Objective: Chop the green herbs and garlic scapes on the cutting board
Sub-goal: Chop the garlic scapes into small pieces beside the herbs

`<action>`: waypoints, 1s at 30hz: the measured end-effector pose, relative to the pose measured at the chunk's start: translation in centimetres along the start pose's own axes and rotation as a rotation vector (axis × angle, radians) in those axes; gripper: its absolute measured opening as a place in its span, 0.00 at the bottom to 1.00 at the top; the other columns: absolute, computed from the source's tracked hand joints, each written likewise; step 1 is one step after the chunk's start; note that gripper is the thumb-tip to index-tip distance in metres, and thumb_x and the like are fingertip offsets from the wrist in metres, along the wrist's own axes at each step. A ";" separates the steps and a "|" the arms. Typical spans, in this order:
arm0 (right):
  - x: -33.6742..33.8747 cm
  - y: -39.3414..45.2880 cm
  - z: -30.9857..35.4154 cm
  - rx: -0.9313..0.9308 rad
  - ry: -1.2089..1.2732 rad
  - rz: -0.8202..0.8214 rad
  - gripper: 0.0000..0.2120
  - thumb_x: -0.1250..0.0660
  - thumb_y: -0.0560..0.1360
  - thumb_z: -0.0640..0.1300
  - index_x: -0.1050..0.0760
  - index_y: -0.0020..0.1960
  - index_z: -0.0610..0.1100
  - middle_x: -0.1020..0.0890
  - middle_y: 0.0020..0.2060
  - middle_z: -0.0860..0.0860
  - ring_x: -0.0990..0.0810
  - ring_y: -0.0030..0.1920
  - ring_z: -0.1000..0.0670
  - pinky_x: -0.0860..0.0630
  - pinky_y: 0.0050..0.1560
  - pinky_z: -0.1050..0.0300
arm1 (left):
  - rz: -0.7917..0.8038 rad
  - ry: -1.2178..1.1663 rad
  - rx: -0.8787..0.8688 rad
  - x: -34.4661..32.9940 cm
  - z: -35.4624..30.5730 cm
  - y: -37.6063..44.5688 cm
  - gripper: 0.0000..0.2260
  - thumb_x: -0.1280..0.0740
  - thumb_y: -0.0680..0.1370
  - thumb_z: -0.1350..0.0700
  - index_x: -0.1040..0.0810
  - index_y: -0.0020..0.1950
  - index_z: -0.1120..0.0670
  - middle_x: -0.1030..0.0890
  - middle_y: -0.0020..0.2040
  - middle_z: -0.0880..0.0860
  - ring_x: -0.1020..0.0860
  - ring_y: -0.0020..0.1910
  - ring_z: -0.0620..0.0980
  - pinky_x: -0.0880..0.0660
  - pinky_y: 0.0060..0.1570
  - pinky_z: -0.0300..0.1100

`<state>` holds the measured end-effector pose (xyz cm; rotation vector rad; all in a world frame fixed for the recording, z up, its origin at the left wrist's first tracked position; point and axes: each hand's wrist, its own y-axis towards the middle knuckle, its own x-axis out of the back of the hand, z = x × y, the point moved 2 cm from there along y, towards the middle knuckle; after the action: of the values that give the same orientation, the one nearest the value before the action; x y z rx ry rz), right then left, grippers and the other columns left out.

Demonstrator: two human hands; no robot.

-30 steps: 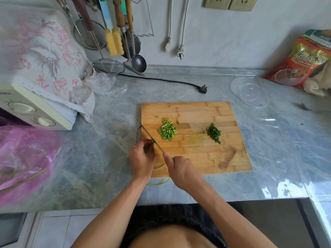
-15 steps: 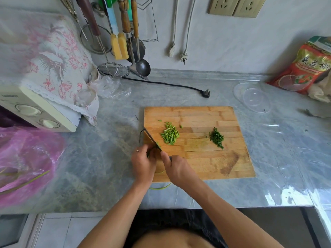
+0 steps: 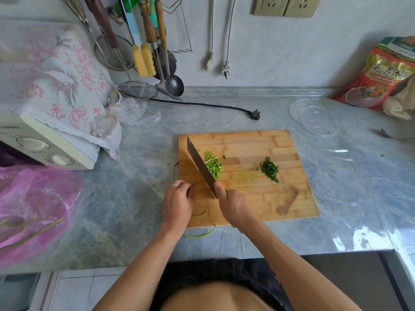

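This is a home kitchen. A grey marble counter (image 3: 125, 198) runs along a plain wall, and at the upper left of the frame a ladle (image 3: 174, 85), a wire skimmer (image 3: 137, 90) and other utensils hang on a rack. A wooden cutting board (image 3: 258, 198) lies in the middle, wall sockets (image 3: 285, 5) are at the top, and a red food bag (image 3: 381, 72) stands at the upper right.

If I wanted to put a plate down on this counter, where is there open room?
Bare counter lies between the black plug and the cutting board, and right of the board below the clear lid. The board's left end is crowded: both hands, cleaver, chopped scapes.
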<state>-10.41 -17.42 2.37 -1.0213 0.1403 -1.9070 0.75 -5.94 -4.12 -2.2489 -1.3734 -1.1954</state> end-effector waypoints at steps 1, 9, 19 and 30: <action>0.1 0.0 -0.2 0.012 -0.006 0.005 0.30 0.52 0.82 0.62 0.33 0.33 0.41 0.27 0.28 0.45 0.27 0.31 0.46 0.28 0.33 0.50 | 0.006 0.016 -0.020 0.0 0.0 -0.1 0.04 0.27 0.74 0.62 0.15 0.48 0.57 0.18 0.45 0.53 0.19 0.42 0.56 0.23 0.39 0.47; 0.4 -1.0 -1.3 0.068 -0.055 -0.010 0.30 0.51 0.80 0.64 0.36 0.33 0.40 0.31 0.26 0.45 0.34 0.27 0.48 0.39 0.30 0.53 | -0.028 -0.055 0.029 -0.1 0.4 -1.3 0.11 0.29 0.73 0.69 0.15 0.52 0.58 0.18 0.47 0.54 0.19 0.45 0.56 0.23 0.44 0.43; 0.2 -2.1 -0.8 0.118 -0.079 -0.027 0.29 0.48 0.81 0.61 0.40 0.31 0.41 0.34 0.24 0.46 0.38 0.26 0.48 0.42 0.28 0.54 | -0.099 -0.129 0.083 -0.3 -0.2 -0.5 0.06 0.28 0.74 0.65 0.15 0.47 0.57 0.17 0.40 0.54 0.20 0.39 0.54 0.32 0.40 0.35; -0.7 -2.4 -0.2 0.073 -0.109 0.074 0.29 0.56 0.79 0.66 0.31 0.37 0.46 0.26 0.32 0.44 0.28 0.34 0.44 0.32 0.37 0.52 | -0.116 -0.080 0.042 0.0 0.2 -1.3 0.06 0.27 0.70 0.69 0.19 0.41 0.59 0.19 0.38 0.53 0.22 0.38 0.55 0.33 0.39 0.38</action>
<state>-12.02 -15.64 2.98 -1.0546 0.0448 -1.7730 -0.17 -5.11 -4.47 -2.2378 -1.5636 -1.1109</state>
